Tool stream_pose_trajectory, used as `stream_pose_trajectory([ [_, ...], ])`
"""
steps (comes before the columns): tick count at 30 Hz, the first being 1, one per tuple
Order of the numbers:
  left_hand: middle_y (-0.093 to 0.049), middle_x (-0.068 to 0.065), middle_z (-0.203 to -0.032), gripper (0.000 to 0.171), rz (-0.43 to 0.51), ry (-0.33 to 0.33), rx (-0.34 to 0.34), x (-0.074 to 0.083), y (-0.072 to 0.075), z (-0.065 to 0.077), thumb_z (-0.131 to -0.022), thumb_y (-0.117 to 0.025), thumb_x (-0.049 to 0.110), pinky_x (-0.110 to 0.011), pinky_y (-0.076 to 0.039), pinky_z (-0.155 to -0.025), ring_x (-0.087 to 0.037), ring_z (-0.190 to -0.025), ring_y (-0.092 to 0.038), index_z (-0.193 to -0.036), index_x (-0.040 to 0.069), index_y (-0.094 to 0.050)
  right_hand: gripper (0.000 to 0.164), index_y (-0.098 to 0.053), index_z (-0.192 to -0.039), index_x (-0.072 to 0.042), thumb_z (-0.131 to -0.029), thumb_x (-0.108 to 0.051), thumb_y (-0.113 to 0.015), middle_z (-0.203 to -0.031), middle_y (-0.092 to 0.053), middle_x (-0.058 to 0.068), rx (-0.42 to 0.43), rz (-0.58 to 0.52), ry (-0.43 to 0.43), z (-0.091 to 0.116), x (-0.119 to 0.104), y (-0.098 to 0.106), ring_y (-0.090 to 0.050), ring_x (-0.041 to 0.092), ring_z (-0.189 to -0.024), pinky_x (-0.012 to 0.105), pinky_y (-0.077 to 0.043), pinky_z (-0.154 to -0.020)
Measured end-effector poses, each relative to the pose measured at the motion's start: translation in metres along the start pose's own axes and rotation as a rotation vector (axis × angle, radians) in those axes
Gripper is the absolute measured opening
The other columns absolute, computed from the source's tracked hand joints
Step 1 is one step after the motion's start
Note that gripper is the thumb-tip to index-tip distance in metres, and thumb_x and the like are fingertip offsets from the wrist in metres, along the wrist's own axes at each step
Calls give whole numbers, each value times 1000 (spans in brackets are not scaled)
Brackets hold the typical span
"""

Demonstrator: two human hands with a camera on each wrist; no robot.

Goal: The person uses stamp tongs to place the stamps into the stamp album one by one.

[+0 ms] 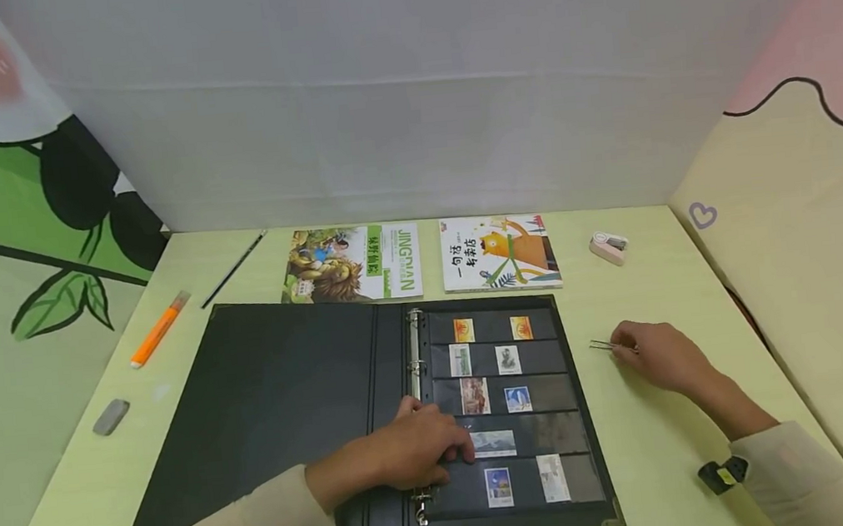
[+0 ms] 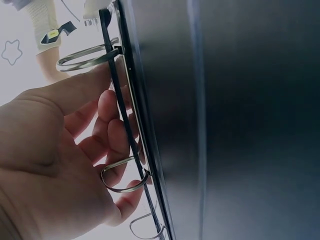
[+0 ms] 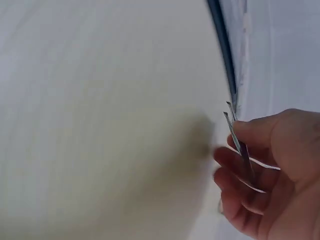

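Note:
A black ring-binder stamp album (image 1: 297, 391) lies spread on the table, its right side holding a black pocket page (image 1: 549, 433) with several stamps. My left hand (image 1: 422, 447) rests on that page beside the metal rings, its bent fingers touching near a wide pale stamp (image 1: 493, 443) in the fourth row. From the left wrist, the hand (image 2: 55, 145) is seen beside the binder rings (image 2: 82, 65), fingers loosely bent. Right of the album, my right hand (image 1: 659, 355) pinches metal tweezers (image 1: 602, 346) above the table. The tweezers' tips (image 3: 227, 115) stand slightly apart with nothing between them.
Two picture books (image 1: 354, 265) lie behind the album, and a small white-and-grey sharpener (image 1: 608, 247) is at the back right. On the left are a pencil (image 1: 234, 269), an orange highlighter (image 1: 160, 331) and a grey eraser (image 1: 111, 417). Partition walls enclose the table.

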State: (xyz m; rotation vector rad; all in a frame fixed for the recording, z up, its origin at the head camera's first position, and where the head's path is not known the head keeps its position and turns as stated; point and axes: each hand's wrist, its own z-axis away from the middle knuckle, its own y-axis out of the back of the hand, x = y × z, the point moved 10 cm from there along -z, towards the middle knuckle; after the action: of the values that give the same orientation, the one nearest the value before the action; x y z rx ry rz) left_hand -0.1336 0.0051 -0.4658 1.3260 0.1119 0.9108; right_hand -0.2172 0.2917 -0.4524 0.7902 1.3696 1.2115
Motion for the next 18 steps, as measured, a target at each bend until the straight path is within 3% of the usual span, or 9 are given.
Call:
stream_pose_trajectory([
  [7,-51,20,-80,32,23,-1,-1,-2,-5,1,-76,-79,24,-38,-24,-86,-1,-81,-41,-98,42,-64,13,-73,-94,-9,-85,-18,-69,-83,-67,5,79,140,-7,2,13,1,-58,14,-68,28,-42,-53],
  [15,-52,20,-80,29,18,-16,-4,-2,-5,3,-77,-78,28,-37,-24,-84,-1,-81,-40,-99,42,-64,18,-73,-99,-9,-86,-22,-68,-78,-67,0,89,130,-4,1,20,-2,-54,9,-62,25,-39,-49],
  [18,-53,20,-86,25,-1,-32,9,-2,8,6,-82,-74,33,-39,-25,-87,-2,-84,-43,-104,40,-64,26,-70,-106,-5,-89,-24,-65,-80,-67,3,88,85,0,-1,21,2,-54,10,-61,26,-39,-50],
])
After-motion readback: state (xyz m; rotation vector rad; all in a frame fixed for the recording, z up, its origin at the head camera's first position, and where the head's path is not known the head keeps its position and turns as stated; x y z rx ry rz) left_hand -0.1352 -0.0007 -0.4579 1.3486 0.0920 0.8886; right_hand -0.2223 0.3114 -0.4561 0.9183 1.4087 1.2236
